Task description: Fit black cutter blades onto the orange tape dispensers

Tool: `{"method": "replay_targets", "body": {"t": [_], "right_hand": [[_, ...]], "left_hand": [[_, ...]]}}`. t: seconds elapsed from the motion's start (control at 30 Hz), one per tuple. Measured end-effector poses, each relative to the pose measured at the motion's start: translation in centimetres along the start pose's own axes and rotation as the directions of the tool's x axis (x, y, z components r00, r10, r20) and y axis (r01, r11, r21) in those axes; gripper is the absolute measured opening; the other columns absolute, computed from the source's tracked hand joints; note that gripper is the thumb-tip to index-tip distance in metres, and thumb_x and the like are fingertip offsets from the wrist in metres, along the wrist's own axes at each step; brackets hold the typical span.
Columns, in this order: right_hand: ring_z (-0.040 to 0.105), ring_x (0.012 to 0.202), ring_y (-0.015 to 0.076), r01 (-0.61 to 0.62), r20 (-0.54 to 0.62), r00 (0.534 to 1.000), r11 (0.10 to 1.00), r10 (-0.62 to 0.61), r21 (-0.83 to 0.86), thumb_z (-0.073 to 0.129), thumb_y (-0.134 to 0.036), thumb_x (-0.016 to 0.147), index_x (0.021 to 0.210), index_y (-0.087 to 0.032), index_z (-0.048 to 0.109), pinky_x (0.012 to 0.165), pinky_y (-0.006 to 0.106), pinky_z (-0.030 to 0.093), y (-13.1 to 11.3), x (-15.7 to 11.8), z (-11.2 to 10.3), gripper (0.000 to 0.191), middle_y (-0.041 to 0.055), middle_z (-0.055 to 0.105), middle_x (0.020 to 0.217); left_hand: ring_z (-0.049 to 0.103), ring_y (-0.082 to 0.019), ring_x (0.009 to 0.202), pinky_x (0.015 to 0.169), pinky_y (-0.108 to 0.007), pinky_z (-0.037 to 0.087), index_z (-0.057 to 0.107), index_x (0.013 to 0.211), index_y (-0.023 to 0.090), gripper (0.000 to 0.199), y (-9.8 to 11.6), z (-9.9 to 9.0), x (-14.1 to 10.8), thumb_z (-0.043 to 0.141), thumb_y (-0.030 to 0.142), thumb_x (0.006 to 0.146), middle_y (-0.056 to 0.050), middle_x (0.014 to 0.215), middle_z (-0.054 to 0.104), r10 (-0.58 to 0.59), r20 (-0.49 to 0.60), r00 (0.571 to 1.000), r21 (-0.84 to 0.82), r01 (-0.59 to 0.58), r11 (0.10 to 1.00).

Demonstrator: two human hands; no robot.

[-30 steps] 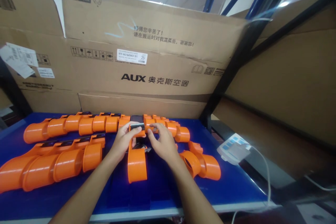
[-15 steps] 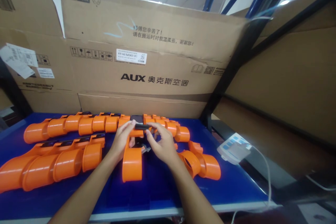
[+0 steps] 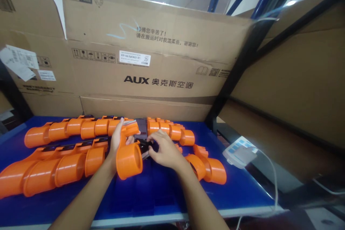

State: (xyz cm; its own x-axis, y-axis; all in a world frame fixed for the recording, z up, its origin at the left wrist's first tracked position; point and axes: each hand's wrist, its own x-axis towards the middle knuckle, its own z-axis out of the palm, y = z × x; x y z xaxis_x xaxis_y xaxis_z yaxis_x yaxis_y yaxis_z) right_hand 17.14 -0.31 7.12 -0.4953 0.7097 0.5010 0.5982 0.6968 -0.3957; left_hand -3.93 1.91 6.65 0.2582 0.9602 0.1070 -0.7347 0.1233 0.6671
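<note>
My left hand (image 3: 116,143) is wrapped round an orange plastic part (image 3: 129,161), whose wide round cup hangs toward me and whose narrower end tilts up to the right. Just right of it, my right hand (image 3: 164,150) has its fingers bent together at a small black piece (image 3: 143,144) low over the blue surface. What exactly the right fingertips pinch is too small and dark to make out. Behind both hands stands a dark box-like object (image 3: 141,128).
Rows of orange cups (image 3: 70,165) lie on the left of the blue table (image 3: 151,196), with more (image 3: 214,171) on the right. A cardboard box (image 3: 167,57) stands behind. A white device (image 3: 240,152) with a cable sits at the right edge.
The black cylinder between my hands is no longer visible there. My left hand has moved left and tilted the orange part. My right hand has lowered and its fingers have closed.
</note>
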Motion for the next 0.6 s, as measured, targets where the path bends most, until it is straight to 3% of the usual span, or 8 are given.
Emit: {"method": "replay_targets", "body": {"t": [0.07, 0.37, 0.6], "right_hand": [[0.059, 0.092, 0.0235, -0.001, 0.027, 1.000, 1.000, 0.002, -0.025, 0.064, -0.010, 0.078, 0.094, -0.023, 0.064, 0.087, 0.037, 0.046, 0.1, 0.0, 0.1, 0.021, 0.0030, 0.067, 0.092], [0.055, 0.106, 0.0265, -0.001, 0.110, 0.994, 0.994, 0.014, -0.112, 0.067, -0.015, 0.080, 0.101, -0.022, 0.063, 0.093, 0.041, 0.042, 0.4, -0.3, 0.2, 0.022, 0.0065, 0.066, 0.106], [0.054, 0.108, 0.0269, -0.017, 0.096, 0.995, 0.994, 0.028, -0.107, 0.068, -0.018, 0.082, 0.102, -0.022, 0.062, 0.094, 0.041, 0.041, 0.2, -0.3, 0.1, 0.022, 0.0071, 0.064, 0.110]], "left_hand": [[0.041, -0.010, 0.028, 0.035, -0.020, 0.035, 0.059, 0.076, 0.018, 0.049, 0.0, 0.2, 0.0, 0.052, 0.061, 0.097, 0.003, 0.041, 0.051, 0.040, 0.002, 0.999, 0.030, -0.040, 0.999], [0.040, -0.010, 0.029, 0.034, -0.020, 0.031, 0.060, 0.077, 0.018, 0.050, 0.0, 0.7, -0.4, 0.049, 0.063, 0.096, 0.003, 0.038, 0.047, 0.022, -0.078, 0.997, 0.124, -0.012, 0.992], [0.035, -0.009, 0.028, 0.033, -0.020, 0.028, 0.057, 0.069, 0.018, 0.052, -0.1, 1.5, -0.6, 0.054, 0.065, 0.092, 0.004, 0.035, 0.042, 0.076, -0.121, 0.990, 0.202, -0.051, 0.978]]}}
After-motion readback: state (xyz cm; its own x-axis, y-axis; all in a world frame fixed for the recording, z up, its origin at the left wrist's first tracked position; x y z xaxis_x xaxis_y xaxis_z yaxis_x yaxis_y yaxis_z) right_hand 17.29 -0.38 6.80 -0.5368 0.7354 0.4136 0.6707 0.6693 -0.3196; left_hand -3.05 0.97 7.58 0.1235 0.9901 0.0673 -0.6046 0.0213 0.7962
